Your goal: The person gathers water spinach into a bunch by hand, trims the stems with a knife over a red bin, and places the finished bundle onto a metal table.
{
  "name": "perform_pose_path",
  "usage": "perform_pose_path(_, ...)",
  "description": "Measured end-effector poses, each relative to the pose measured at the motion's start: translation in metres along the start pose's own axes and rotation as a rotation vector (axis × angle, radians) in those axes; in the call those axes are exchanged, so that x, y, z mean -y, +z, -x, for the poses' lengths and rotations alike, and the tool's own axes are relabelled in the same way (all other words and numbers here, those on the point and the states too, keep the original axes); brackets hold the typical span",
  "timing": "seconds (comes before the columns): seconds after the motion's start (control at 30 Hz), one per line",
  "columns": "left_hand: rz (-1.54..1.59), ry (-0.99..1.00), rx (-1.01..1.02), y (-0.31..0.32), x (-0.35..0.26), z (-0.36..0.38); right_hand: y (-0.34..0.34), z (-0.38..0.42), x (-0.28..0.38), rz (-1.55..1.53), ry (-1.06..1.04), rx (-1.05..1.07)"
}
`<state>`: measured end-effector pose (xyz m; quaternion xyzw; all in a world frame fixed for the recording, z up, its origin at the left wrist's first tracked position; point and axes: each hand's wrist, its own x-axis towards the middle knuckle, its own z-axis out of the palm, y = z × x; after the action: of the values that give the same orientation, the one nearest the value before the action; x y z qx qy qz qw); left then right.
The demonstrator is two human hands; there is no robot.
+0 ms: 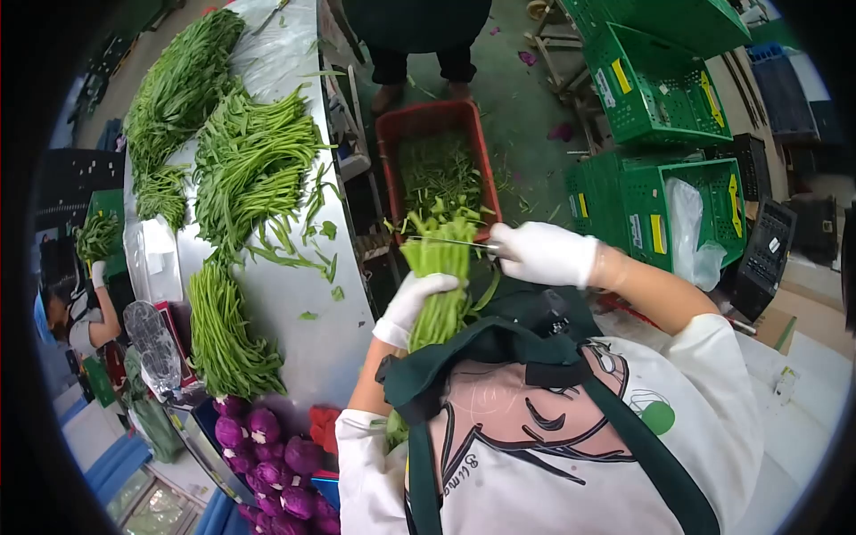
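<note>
My left hand [415, 305], in a white glove, is wrapped round a bunch of long-stemmed leafy greens [437, 267], stem ends pointing away from me. In my right hand [546, 253], also gloved in white, is a knife [455, 241]; its thin blade lies across the stems near their cut ends. Beneath the stem ends stands a red crate [489, 178] with green trimmings [437, 169] in it. On the metal table [334, 321] to the left, several more bunches of greens [259, 156] are piled, and one separate bunch [223, 330] lies closer to me.
Purple onion-like bulbs [299, 455] fill a box at the table's near end. Green plastic crates [624, 107] are stacked on the right, one with clear plastic bags [687, 232]. A person's legs [419, 67] are behind the red crate. Another person [102, 308] holds greens at far left.
</note>
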<state>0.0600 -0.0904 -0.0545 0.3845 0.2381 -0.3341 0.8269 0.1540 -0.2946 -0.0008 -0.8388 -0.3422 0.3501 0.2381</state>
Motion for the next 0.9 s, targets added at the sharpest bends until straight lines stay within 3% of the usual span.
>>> perform_pose_path(0.1, 0.058, -0.021, 0.113, 0.003, 0.003, -0.005, 0.003, -0.004, -0.011, -0.005, -0.029, 0.008)
perform_pose_path(0.23, 0.09, -0.005, 0.078, 0.0, -0.008, 0.001, 0.007, -0.008, -0.015, -0.162, -0.068, -0.062)
perform_pose_path(0.3, 0.169, 0.039, 0.185, -0.015, -0.006, 0.002, 0.003, 0.01, -0.021, -0.348, -0.097, -0.225)
perform_pose_path(0.37, 0.221, 0.097, 0.325, -0.033, -0.004, -0.003, -0.004, 0.021, -0.021, -0.285, 0.031, -0.232)
perform_pose_path(0.5, 0.242, 0.12, 0.459, -0.041, -0.003, -0.009, 0.028, 0.002, -0.016, -0.175, -0.236, -0.413)
perform_pose_path(0.7, 0.311, 0.126, 0.646, -0.043, 0.004, -0.025, 0.05, -0.037, -0.014, -0.253, -0.258, -0.321)
perform_pose_path(0.77, 0.398, 0.154, 0.665, -0.047, 0.009, -0.027, 0.076, -0.043, -0.062, -0.199, -0.198, -0.348)
perform_pose_path(0.83, 0.307, 0.159, 0.674, -0.047, 0.003, -0.023, 0.097, -0.026, -0.104, -0.123, 0.021, -0.271)
perform_pose_path(0.9, 0.28, 0.154, 0.636, -0.046, 0.003, -0.019, 0.086, -0.008, -0.096, -0.262, 0.078, -0.341)
